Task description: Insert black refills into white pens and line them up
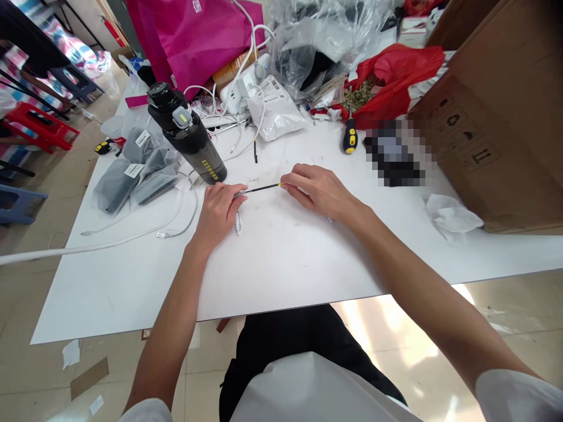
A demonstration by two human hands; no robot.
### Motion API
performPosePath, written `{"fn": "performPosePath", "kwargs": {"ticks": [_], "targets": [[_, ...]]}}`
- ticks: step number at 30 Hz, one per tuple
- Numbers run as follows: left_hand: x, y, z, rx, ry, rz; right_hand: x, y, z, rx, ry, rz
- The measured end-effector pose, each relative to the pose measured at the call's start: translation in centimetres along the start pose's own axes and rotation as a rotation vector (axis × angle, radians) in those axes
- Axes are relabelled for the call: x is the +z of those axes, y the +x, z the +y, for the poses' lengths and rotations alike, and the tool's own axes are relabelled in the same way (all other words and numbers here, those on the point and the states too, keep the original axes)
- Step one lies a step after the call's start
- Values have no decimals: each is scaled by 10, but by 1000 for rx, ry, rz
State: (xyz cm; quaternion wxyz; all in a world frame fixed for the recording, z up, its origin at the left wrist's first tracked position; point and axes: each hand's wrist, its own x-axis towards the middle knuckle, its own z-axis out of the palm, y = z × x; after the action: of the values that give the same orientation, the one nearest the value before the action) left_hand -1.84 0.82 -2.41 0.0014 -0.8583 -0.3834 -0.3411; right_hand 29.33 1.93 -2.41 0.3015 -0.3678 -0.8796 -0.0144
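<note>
A thin dark rod [264, 188] with a yellow end, rather like a pen refill, spans the gap between my two hands above the white table [281, 264]. My left hand [219, 212] pinches its left end between thumb and fingers. The yellow end is in the closed fingertips of my right hand [317, 189]. Under my left thumb, a small silvery strip [238, 223] shows, mostly hidden by the hand. A short black stick [255, 152] lies on the table beyond the rod.
A dark bottle [193, 140] stands just behind my left hand, near bagged grey packets [145, 176] and white cables [132, 237]. A screwdriver [350, 138], a red bag [396, 76], a white parcel [278, 108] and a large cardboard box [497, 129] lie farther back and right.
</note>
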Motion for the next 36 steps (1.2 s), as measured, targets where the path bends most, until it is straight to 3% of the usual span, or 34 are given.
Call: {"fn": "performPosePath", "kwargs": {"ticks": [11,25,30,36], "targets": [[1,0,2,-50,-36,-50,-2,1,-2,4,-5,-32],[8,-1,10,26,-64,-23,7,0,-10,-38,-2,-55],[12,-4,15,-52,-91,-63,13,-1,-16,-57,43,-70],[13,-6,23,-161,-163,6,16,-1,-22,-64,65,-103]]}}
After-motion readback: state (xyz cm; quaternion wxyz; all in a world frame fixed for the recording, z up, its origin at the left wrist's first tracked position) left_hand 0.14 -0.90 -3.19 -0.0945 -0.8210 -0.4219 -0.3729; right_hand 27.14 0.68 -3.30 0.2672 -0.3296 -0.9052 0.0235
